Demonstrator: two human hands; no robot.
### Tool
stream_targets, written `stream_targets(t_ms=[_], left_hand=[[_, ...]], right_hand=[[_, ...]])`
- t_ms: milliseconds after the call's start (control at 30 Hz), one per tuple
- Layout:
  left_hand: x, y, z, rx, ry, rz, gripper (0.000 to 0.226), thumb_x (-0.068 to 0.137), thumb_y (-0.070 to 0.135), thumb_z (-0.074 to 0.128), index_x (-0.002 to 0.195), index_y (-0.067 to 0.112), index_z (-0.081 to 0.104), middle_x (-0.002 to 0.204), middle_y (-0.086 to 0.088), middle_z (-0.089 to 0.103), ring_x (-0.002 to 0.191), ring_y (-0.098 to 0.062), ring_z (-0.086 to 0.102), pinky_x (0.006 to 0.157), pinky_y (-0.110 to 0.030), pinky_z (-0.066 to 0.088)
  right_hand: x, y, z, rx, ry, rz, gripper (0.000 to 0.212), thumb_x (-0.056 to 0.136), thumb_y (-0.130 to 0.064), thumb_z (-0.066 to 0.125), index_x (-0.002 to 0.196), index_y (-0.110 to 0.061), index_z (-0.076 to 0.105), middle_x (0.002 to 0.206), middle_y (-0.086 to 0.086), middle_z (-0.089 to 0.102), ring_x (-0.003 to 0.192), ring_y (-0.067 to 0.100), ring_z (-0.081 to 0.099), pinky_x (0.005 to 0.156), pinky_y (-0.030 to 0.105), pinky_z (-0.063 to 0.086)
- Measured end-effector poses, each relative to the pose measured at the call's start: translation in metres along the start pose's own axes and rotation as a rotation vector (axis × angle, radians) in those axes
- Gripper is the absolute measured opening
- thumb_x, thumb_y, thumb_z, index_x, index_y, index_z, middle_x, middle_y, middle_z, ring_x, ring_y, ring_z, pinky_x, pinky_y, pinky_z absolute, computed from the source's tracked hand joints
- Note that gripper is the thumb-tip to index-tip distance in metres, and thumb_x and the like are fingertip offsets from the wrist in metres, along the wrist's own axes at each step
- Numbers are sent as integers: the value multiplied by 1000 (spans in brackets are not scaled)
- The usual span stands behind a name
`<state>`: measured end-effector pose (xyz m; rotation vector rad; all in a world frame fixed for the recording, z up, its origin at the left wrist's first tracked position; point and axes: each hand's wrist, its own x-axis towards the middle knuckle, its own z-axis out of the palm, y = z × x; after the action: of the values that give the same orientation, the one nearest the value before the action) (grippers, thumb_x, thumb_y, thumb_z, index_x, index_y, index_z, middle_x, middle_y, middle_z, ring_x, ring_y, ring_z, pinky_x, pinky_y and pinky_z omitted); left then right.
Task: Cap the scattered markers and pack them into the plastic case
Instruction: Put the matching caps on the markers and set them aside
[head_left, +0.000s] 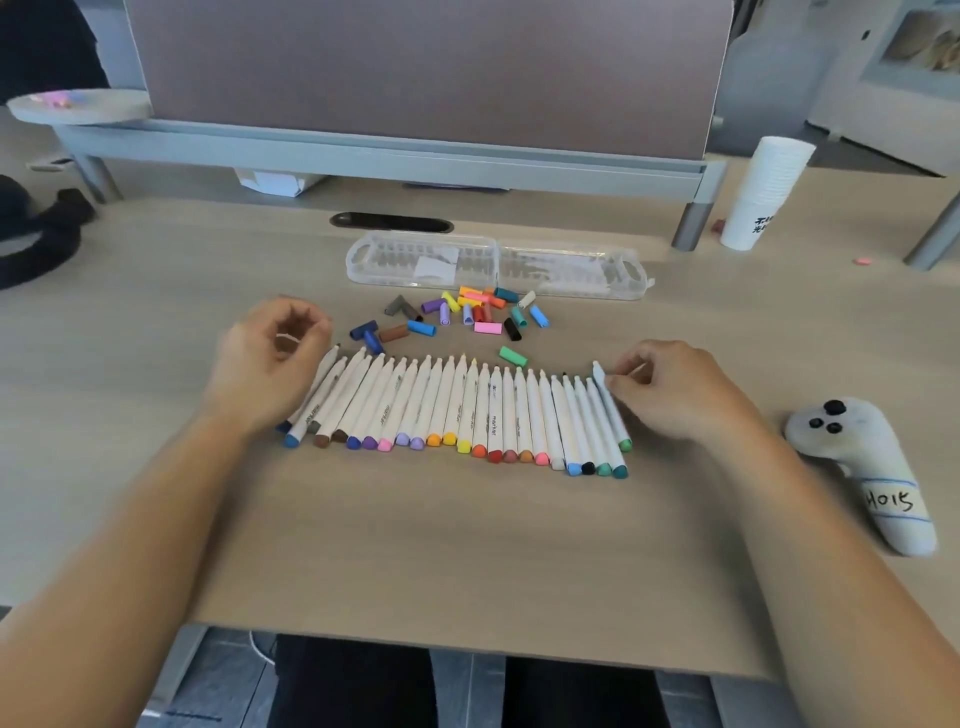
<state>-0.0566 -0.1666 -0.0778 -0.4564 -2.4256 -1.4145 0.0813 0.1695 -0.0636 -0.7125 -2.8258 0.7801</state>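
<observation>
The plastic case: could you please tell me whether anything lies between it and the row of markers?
Yes: the loose caps lie scattered on the desk between the row of markers and the open plastic case, one green cap nearest the marker tips. Nothing else visible intervenes.

Twenty-four uncapped markers (488, 415); loose caps (488, 328) number roughly two dozen, too heaped to count exactly. One clear plastic case (571, 270); one stack of paper cups (769, 192); one white controller (857, 447).

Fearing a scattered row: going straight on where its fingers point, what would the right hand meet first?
The right hand would meet the rightmost marker first; its fingertips seem to touch it now, depth unclear.
</observation>
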Motion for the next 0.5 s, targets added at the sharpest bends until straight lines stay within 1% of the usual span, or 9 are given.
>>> stream_targets(t_ms=[100,167,233,300,400,467,500], left_hand=[[1,0,2,9,-42,-1,21,95,17,59,80,31,61,90,12,65,78,-3,59,72,-19,45],[1,0,3,19,-56,-8,19,95,16,59,81,29,62,89,11,65,78,-3,59,71,-17,44],[0,1,3,33,-63,-18,17,95,18,59,82,28,63,89,12,66,77,0,59,68,-12,43],[-2,3,5,26,-70,-18,16,95,18,59,83,28,64,90,12,66,77,1,59,69,-14,43],[-5,12,11,20,-120,27,14,93,17,61,84,26,65,89,11,67,79,-1,60,71,-21,47],[-2,22,19,47,-221,94,8,92,19,63,87,25,67,88,11,66,82,-3,61,76,-25,51],[0,30,24,56,-283,128,6,92,20,64,90,24,68,88,12,67,84,-2,61,79,-26,52]], right_hand=[[0,-1,1,-25,-16,40,12,86,-35,67,96,-32,61,97,-6,63,87,14,56,68,27,40],[-1,-3,3,-28,-12,69,15,83,-31,69,95,-31,60,99,-2,65,82,14,58,62,27,41],[-1,-6,6,-9,15,101,21,79,-29,71,97,-29,62,97,2,65,76,12,60,55,25,41],[-2,-8,8,1,27,125,27,77,-29,74,101,-27,61,98,1,64,76,12,60,54,24,41],[-1,-9,9,17,34,147,25,75,-28,75,96,-26,62,95,-3,62,75,10,60,55,25,43],[-1,-9,6,62,50,144,20,76,-29,75,93,-27,64,92,-6,64,78,10,60,58,26,44],[-3,-8,5,122,67,136,15,78,-29,73,91,-27,66,89,-8,65,78,10,61,60,26,44]])
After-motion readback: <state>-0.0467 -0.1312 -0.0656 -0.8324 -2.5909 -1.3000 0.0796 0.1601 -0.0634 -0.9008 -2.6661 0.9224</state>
